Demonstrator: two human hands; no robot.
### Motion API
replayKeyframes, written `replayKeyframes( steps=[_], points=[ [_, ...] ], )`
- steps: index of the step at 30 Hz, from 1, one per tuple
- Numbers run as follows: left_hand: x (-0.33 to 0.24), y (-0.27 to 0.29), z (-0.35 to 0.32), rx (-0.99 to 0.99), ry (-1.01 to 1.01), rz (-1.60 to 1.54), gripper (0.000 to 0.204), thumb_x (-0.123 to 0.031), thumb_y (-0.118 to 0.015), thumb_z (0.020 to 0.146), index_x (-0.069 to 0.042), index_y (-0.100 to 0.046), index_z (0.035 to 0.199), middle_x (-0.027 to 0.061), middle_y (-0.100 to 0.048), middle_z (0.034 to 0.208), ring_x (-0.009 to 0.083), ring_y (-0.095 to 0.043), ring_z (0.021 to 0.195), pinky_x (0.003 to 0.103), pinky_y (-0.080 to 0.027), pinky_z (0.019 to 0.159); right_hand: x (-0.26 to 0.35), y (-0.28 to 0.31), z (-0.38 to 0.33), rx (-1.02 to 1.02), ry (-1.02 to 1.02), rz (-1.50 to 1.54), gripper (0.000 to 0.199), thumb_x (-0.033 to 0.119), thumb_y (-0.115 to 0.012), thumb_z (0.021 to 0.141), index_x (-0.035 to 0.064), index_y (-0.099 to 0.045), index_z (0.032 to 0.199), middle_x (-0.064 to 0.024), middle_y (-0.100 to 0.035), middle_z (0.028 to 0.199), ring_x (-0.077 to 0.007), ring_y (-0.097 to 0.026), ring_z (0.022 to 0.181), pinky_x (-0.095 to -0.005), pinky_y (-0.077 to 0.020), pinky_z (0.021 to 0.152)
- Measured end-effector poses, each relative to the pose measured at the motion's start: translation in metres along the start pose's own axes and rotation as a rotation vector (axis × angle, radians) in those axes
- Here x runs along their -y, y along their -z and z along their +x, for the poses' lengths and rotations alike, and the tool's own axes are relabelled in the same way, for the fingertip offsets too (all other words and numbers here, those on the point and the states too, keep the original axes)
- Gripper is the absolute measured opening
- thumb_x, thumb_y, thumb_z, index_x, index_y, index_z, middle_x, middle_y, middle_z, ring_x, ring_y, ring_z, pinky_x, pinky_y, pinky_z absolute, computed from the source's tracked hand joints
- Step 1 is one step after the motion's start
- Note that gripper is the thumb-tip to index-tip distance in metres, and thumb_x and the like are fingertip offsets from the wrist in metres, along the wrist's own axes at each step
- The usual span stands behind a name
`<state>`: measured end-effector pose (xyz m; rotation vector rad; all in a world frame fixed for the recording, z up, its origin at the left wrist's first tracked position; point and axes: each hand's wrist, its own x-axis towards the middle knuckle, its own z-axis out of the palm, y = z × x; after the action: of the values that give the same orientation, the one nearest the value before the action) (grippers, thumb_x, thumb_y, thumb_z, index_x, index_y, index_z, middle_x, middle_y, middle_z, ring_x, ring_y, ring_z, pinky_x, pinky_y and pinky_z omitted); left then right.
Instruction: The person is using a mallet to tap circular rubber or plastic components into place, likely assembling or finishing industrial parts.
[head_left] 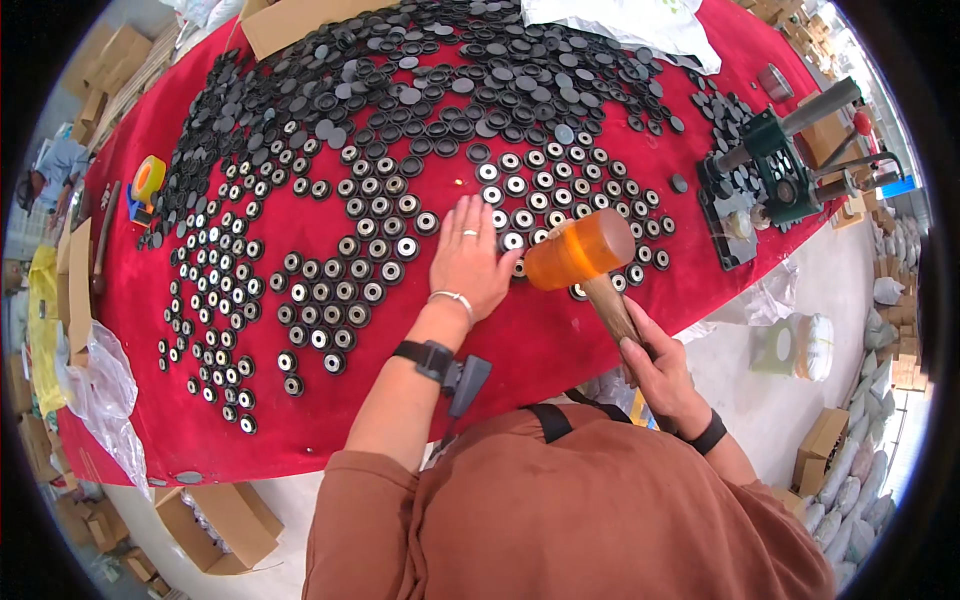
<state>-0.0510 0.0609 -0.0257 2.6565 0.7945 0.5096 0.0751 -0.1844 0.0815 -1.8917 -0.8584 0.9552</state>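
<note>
My right hand grips the wooden handle of a mallet with a translucent orange head. The head is over the right-hand cluster of black ring parts with silver centres and hides some of them. My left hand lies flat on the red cloth, fingers stretched and pointing away from me, with nothing in it. It rests between that cluster and another group of ring parts to its left. Beyond the fingertips spread many plain black discs and rings.
A green hand press stands at the table's right edge. Yellow tape lies at the left. A white plastic bag and a cardboard box sit at the far side. An open carton is on the floor.
</note>
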Motion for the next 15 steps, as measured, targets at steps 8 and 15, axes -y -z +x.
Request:
replayKeyframes(
  steps=[8,15],
  points=[
    [-0.005,0.027,-0.002,-0.164,0.119,0.151,0.069,-0.035,-0.063,0.085,0.004,-0.043,0.137,0.0217,-0.041,0.145,0.0331,-0.031,0.141,0.056,-0.016,0.115,0.002,0.006,0.017,0.001,-0.015,0.000,0.052,0.009,-0.057,0.094,0.0059,-0.044,0.143,-0.0074,-0.067,0.094,-0.0094,-0.057,0.073,-0.0266,-0.0494,0.071],
    [0.042,0.076,-0.079,0.049,0.411,0.481,0.067,-0.045,-0.054,0.090,-0.009,-0.039,0.145,0.0173,-0.026,0.156,0.0335,-0.019,0.145,0.068,-0.010,0.110,0.035,-0.036,0.077,0.074,0.273,-0.185,0.051,0.010,-0.056,0.094,0.0108,-0.044,0.144,-0.0203,-0.066,0.095,-0.0221,-0.065,0.076,-0.0354,-0.0512,0.071]
  ],
)
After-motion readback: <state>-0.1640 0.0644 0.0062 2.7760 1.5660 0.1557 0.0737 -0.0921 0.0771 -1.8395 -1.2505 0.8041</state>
